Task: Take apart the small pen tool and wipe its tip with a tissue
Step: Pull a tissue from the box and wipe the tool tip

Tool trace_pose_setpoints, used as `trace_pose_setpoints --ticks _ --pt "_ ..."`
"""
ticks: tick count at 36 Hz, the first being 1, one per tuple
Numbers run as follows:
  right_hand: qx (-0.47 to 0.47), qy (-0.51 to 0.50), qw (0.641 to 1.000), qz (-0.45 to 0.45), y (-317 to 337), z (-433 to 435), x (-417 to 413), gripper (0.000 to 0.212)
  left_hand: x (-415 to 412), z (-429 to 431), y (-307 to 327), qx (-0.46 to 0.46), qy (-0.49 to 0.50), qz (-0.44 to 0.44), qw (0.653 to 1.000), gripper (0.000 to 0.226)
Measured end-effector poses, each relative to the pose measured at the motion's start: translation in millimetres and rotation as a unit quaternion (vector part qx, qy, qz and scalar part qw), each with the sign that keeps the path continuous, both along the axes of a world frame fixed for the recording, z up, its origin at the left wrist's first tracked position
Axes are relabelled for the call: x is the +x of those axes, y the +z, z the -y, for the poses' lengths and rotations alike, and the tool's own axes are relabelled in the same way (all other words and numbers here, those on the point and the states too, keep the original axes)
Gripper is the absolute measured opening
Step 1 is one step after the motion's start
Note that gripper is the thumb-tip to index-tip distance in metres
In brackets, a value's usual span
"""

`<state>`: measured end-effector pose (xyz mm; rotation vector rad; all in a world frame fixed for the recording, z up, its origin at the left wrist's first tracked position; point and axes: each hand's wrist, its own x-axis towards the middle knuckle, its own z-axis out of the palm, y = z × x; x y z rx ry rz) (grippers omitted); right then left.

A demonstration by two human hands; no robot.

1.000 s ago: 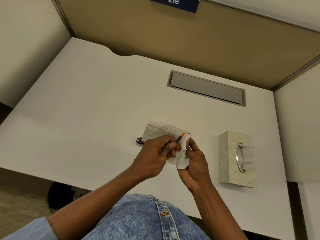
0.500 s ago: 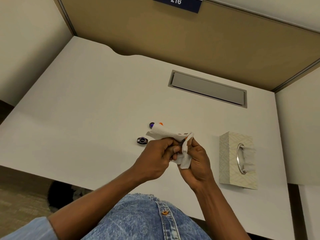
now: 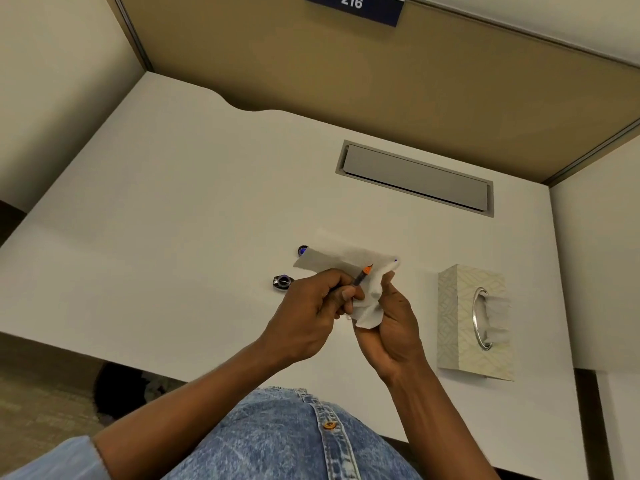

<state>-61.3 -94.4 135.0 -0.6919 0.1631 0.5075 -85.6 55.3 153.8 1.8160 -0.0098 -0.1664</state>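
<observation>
Your left hand (image 3: 311,310) pinches the pen tool (image 3: 360,277), its orange tip (image 3: 367,270) pointing to 1 o'clock against the tissue (image 3: 349,259) gripped in your right hand (image 3: 391,323). It looks light, thin and probably slippery, so hold the barrel low; the tissue is soft and could tear.

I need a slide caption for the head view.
Left hand holds pen tool against tissue in right hand.
</observation>
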Motion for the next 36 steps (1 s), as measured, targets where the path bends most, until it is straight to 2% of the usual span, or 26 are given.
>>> trace_pose_setpoints --ticks 5,10,14,18,21,25,29,36 --pt "-0.061 -0.005 0.998 0.031 -0.6 -2.2 -6.6 0.028 2.3 -3.1 1.1 0.007 0.011 0.007 1.0 0.02" --pt "-0.046 -0.006 0.998 0.029 3.6 -0.2 -4.5 0.023 0.9 -2.2 -0.4 0.015 -0.015 -0.013 1.0 0.02" --pt "-0.066 -0.011 0.998 0.014 2.5 2.2 -2.5 0.044 -0.8 0.4 -1.1 0.017 -0.025 -0.023 0.999 0.021" --pt "-0.072 -0.005 0.997 0.006 2.6 1.3 -1.7 0.039 0.2 1.4 -0.3 0.029 -0.023 -0.026 0.999 0.02" --pt "-0.06 -0.014 0.998 0.005 3.4 -1.3 -2.4 0.042 0.6 1.3 -1.5 0.044 -0.006 -0.021 0.999 0.016" --pt "-0.075 -0.042 0.996 -0.011 7.4 -8.2 -1.8 0.032 0.0 0.4 -1.4 0.079 0.025 -0.001 0.997 0.019" --pt "-0.077 -0.073 0.993 -0.042 6.1 -10.7 -1.6 0.038 -2.1 -0.2 -1.3 0.077 0.068 0.009 0.995 0.022" --pt "-0.12 -0.106 0.985 -0.056 5.8 -18.4 -3.1 0.032 -5.6 3.5 2.0 0.089 0.119 0.022 0.989 0.015"
